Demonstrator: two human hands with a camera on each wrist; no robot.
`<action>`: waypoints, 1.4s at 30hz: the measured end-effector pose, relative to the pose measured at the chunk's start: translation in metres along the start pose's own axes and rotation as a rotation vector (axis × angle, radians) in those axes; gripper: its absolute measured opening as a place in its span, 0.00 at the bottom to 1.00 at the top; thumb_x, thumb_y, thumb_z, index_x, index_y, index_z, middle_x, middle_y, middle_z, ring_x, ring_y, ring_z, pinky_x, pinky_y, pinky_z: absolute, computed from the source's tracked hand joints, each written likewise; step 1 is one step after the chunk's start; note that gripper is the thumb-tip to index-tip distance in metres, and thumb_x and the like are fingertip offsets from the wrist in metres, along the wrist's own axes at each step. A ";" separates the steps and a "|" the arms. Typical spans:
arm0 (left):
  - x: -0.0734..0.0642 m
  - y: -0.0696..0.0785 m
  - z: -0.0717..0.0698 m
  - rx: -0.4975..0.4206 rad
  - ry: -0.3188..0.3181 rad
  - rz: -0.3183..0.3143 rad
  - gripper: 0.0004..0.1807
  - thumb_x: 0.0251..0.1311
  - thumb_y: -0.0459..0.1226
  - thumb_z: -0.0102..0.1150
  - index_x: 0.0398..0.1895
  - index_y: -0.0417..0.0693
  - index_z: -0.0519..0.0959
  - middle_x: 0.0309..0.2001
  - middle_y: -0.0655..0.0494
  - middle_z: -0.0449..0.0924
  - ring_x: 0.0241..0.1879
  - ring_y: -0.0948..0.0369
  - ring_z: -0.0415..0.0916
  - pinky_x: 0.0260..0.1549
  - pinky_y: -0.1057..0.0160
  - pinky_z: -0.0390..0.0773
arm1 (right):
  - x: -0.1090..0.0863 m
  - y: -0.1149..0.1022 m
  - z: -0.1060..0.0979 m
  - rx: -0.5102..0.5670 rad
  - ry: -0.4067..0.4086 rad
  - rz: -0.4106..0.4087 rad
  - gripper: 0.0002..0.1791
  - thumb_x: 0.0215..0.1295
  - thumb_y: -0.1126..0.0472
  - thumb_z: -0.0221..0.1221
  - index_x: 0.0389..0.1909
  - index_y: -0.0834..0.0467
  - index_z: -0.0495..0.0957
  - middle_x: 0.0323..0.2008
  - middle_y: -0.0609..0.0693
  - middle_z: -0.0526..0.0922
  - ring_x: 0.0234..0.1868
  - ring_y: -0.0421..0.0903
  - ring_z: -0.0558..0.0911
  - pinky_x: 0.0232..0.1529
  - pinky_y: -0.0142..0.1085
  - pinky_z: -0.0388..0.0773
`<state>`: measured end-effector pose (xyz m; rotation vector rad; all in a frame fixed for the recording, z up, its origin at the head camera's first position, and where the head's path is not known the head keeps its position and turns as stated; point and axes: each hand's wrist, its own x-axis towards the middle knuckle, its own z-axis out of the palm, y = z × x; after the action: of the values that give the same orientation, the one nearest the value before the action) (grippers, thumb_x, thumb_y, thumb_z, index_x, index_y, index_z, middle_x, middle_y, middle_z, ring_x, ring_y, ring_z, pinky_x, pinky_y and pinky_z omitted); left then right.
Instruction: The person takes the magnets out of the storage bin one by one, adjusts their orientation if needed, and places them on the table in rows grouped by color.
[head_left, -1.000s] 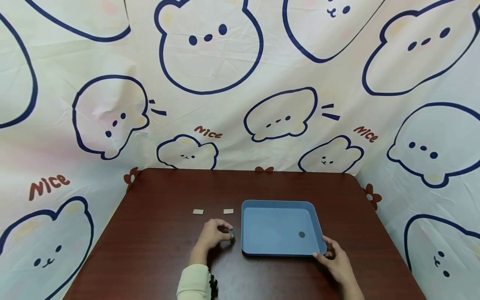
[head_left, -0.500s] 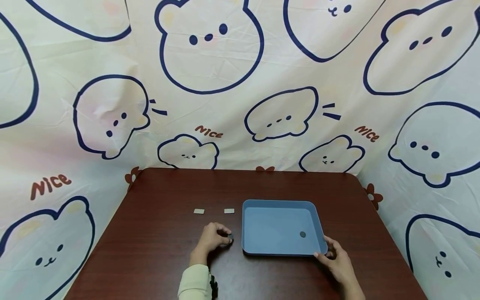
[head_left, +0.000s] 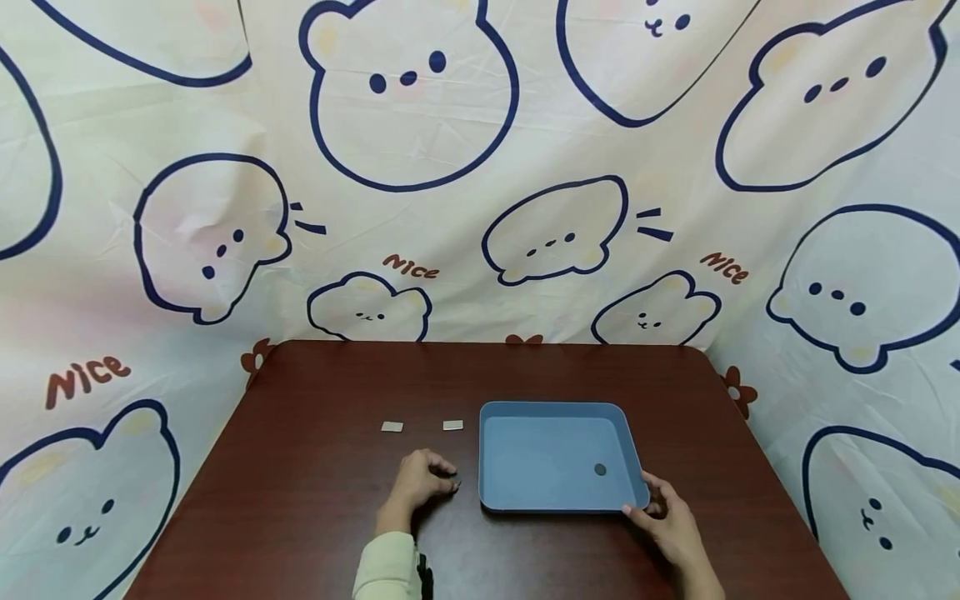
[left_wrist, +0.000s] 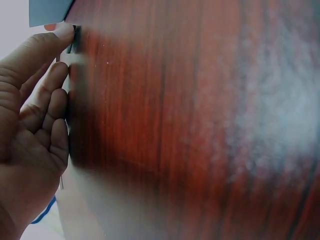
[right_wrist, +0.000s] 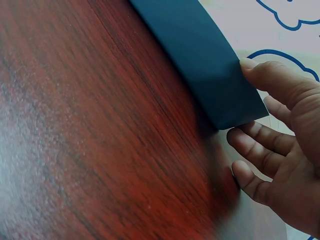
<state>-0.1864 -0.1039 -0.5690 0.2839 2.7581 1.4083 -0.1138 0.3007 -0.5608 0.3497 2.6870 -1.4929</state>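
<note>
In the head view my left hand [head_left: 422, 482] is low over the table, left of the blue tray [head_left: 551, 408]. Its thumb and index finger pinch a small dark disc [left_wrist: 76, 39], mostly hidden by the fingertips; whether it touches the table I cannot tell. My right hand [head_left: 670, 518] grips the tray's near right corner, with the thumb on the rim and other fingers around the side. The right wrist view shows that tray wall [right_wrist: 205, 65] up close. A round dark grey disc [head_left: 600, 470], coin-like, lies inside the tray toward its right side.
Two small pale rectangular pieces, a left one [head_left: 392, 427] and a right one [head_left: 453, 425], lie on the brown table [head_left: 315, 500] beyond my left hand. A printed cloth [head_left: 450, 225] hangs behind the table.
My left hand has shifted slightly toward me and the pinched disc shows less between the fingertips. The right hand stays on the tray corner. The head view has shifted a little.
</note>
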 end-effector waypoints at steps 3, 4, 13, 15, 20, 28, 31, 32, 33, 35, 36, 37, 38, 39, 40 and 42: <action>-0.001 -0.001 0.000 -0.006 -0.009 -0.011 0.10 0.35 0.31 0.76 0.25 0.47 0.86 0.32 0.59 0.78 0.35 0.56 0.74 0.37 0.57 0.73 | 0.000 0.000 0.000 -0.003 0.000 0.003 0.39 0.53 0.56 0.68 0.64 0.58 0.63 0.42 0.56 0.75 0.33 0.46 0.72 0.32 0.37 0.67; -0.002 -0.001 0.000 -0.007 -0.009 -0.011 0.10 0.35 0.31 0.75 0.26 0.47 0.86 0.32 0.59 0.78 0.35 0.56 0.74 0.37 0.57 0.73 | 0.000 0.000 0.000 -0.004 0.001 0.003 0.38 0.53 0.56 0.68 0.64 0.58 0.63 0.42 0.56 0.75 0.32 0.46 0.72 0.32 0.37 0.67; -0.003 0.009 0.000 -0.119 -0.057 0.015 0.13 0.40 0.32 0.74 0.33 0.41 0.85 0.37 0.52 0.78 0.36 0.53 0.76 0.33 0.59 0.76 | -0.004 -0.001 -0.001 -0.017 -0.016 0.025 0.39 0.53 0.55 0.68 0.65 0.59 0.63 0.46 0.58 0.75 0.34 0.47 0.72 0.33 0.38 0.67; -0.003 0.014 -0.001 -0.152 -0.069 0.023 0.15 0.42 0.34 0.74 0.35 0.41 0.84 0.39 0.51 0.77 0.39 0.51 0.75 0.34 0.58 0.75 | -0.004 -0.001 -0.001 -0.011 -0.017 0.025 0.39 0.53 0.55 0.68 0.64 0.59 0.63 0.47 0.58 0.74 0.34 0.47 0.72 0.33 0.38 0.67; 0.001 0.024 -0.003 -0.214 -0.059 0.013 0.16 0.44 0.35 0.73 0.38 0.41 0.84 0.42 0.50 0.77 0.40 0.50 0.75 0.34 0.58 0.75 | -0.002 -0.001 0.002 0.012 -0.024 0.008 0.39 0.53 0.55 0.68 0.64 0.59 0.63 0.42 0.56 0.74 0.34 0.47 0.71 0.32 0.38 0.66; 0.013 0.051 0.004 -0.269 -0.092 0.061 0.15 0.47 0.35 0.70 0.41 0.44 0.83 0.42 0.47 0.78 0.41 0.48 0.75 0.36 0.55 0.75 | 0.000 0.001 0.001 0.007 -0.019 0.000 0.38 0.53 0.55 0.68 0.64 0.58 0.63 0.41 0.56 0.74 0.33 0.47 0.71 0.32 0.37 0.66; 0.015 0.059 0.010 -0.282 -0.104 0.064 0.15 0.48 0.36 0.70 0.41 0.43 0.83 0.44 0.48 0.78 0.42 0.46 0.75 0.36 0.55 0.75 | 0.001 0.001 0.001 -0.001 -0.018 -0.002 0.39 0.53 0.55 0.68 0.64 0.58 0.63 0.39 0.55 0.74 0.33 0.47 0.71 0.31 0.37 0.66; 0.016 0.061 0.012 -0.280 -0.108 0.062 0.15 0.48 0.37 0.70 0.41 0.43 0.83 0.44 0.49 0.77 0.43 0.46 0.75 0.36 0.56 0.75 | 0.001 0.001 0.000 -0.005 -0.016 -0.002 0.39 0.53 0.55 0.68 0.64 0.58 0.63 0.38 0.55 0.74 0.32 0.47 0.71 0.31 0.37 0.66; 0.017 0.064 0.014 -0.275 -0.110 0.060 0.15 0.48 0.37 0.70 0.41 0.43 0.83 0.44 0.50 0.77 0.44 0.46 0.74 0.36 0.57 0.75 | 0.001 0.001 0.000 -0.010 -0.014 -0.002 0.39 0.53 0.55 0.68 0.64 0.58 0.63 0.37 0.54 0.74 0.32 0.47 0.71 0.31 0.37 0.66; 0.018 0.069 0.017 -0.265 -0.121 0.066 0.16 0.49 0.37 0.70 0.41 0.42 0.83 0.44 0.53 0.76 0.45 0.45 0.73 0.36 0.57 0.75 | 0.001 0.001 -0.001 -0.017 -0.011 -0.002 0.38 0.53 0.55 0.68 0.64 0.58 0.63 0.35 0.54 0.74 0.32 0.47 0.71 0.31 0.37 0.66; 0.019 0.072 0.019 -0.261 -0.126 0.071 0.15 0.49 0.37 0.70 0.41 0.43 0.83 0.44 0.54 0.76 0.46 0.46 0.72 0.36 0.57 0.75 | 0.001 0.001 -0.001 -0.021 -0.010 -0.003 0.38 0.53 0.55 0.68 0.64 0.58 0.63 0.35 0.54 0.74 0.32 0.47 0.72 0.32 0.38 0.66; 0.020 0.076 0.020 -0.255 -0.132 0.077 0.14 0.49 0.38 0.70 0.40 0.44 0.83 0.44 0.54 0.76 0.46 0.47 0.72 0.36 0.57 0.75 | 0.002 0.000 -0.001 -0.025 -0.010 -0.004 0.38 0.54 0.55 0.68 0.64 0.59 0.63 0.36 0.54 0.75 0.32 0.47 0.72 0.32 0.38 0.66; 0.021 0.079 0.021 -0.248 -0.138 0.084 0.13 0.49 0.38 0.69 0.40 0.46 0.83 0.43 0.55 0.76 0.46 0.48 0.72 0.35 0.57 0.75 | 0.002 0.000 -0.002 -0.026 -0.008 -0.006 0.38 0.54 0.55 0.68 0.64 0.59 0.63 0.37 0.54 0.75 0.32 0.47 0.72 0.32 0.38 0.66; 0.023 0.082 0.023 -0.244 -0.145 0.094 0.13 0.50 0.38 0.69 0.40 0.47 0.83 0.43 0.56 0.77 0.46 0.49 0.72 0.35 0.57 0.74 | 0.002 0.000 -0.002 -0.027 -0.009 -0.007 0.38 0.54 0.55 0.68 0.64 0.59 0.63 0.37 0.54 0.75 0.32 0.47 0.72 0.33 0.38 0.67; 0.024 0.085 0.024 -0.238 -0.156 0.103 0.12 0.50 0.38 0.69 0.39 0.49 0.83 0.43 0.57 0.77 0.46 0.50 0.71 0.36 0.57 0.74 | 0.002 0.000 -0.002 -0.028 -0.010 -0.007 0.38 0.54 0.55 0.68 0.64 0.59 0.63 0.38 0.55 0.75 0.33 0.47 0.73 0.33 0.38 0.67; 0.027 0.091 0.028 -0.232 -0.180 0.116 0.11 0.50 0.38 0.69 0.38 0.51 0.84 0.44 0.58 0.77 0.46 0.51 0.72 0.36 0.57 0.74 | 0.001 0.000 -0.003 -0.029 -0.012 -0.006 0.39 0.54 0.55 0.68 0.64 0.59 0.63 0.39 0.55 0.75 0.33 0.47 0.72 0.33 0.38 0.67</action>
<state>-0.1962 -0.0250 -0.5108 0.5383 2.4434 1.6232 -0.1149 0.3032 -0.5598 0.3307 2.6995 -1.4505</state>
